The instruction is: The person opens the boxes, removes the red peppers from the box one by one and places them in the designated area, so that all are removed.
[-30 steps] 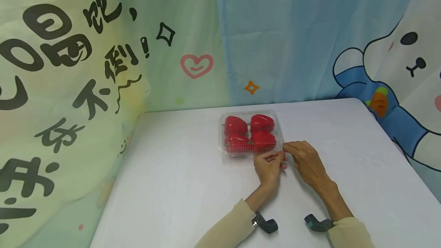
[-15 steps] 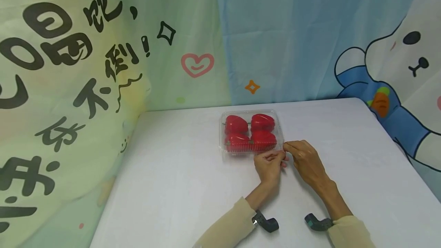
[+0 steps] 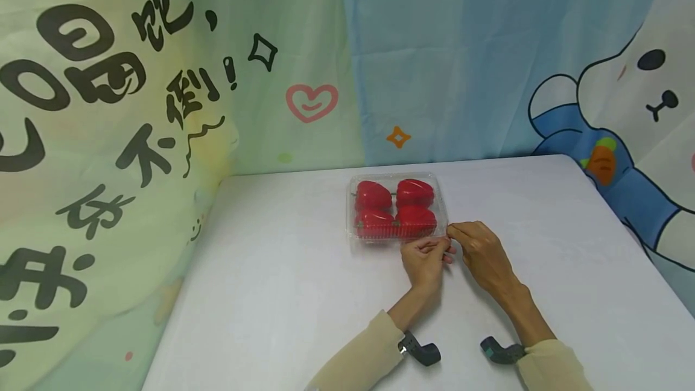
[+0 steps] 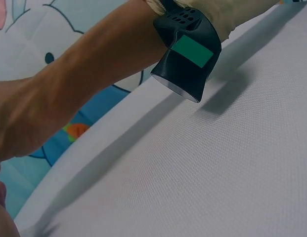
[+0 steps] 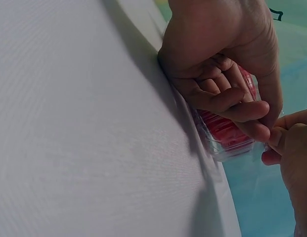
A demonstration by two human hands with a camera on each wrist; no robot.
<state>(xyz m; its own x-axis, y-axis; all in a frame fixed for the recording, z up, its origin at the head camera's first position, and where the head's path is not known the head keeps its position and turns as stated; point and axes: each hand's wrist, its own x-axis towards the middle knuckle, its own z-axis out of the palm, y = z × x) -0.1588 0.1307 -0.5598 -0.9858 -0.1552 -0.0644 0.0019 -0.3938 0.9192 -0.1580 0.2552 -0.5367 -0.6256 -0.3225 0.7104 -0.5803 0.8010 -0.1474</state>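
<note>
A clear plastic clamshell box [image 3: 393, 181] with red peppers [image 3: 373, 195] in it lies on the white table in the head view. At its front right corner my left hand [image 3: 425, 264] and right hand [image 3: 480, 252] meet, fingertips almost touching. Seen from the right wrist, the left hand [image 5: 222, 74] pinches the box's corner between thumb and fingers, its other fingers curled. The right hand [image 5: 296, 153] pinches that same corner from the other side. Fingers cover the exact spot held. In the left wrist view the box is out of sight.
The white table [image 3: 282, 282] reaches back to a printed curtain [image 3: 407, 65]. Each wrist bears a dark camera, one on the left wrist [image 3: 422, 352] and one on the right [image 3: 502, 353]. The right forearm [image 4: 94, 64] crosses the left wrist view.
</note>
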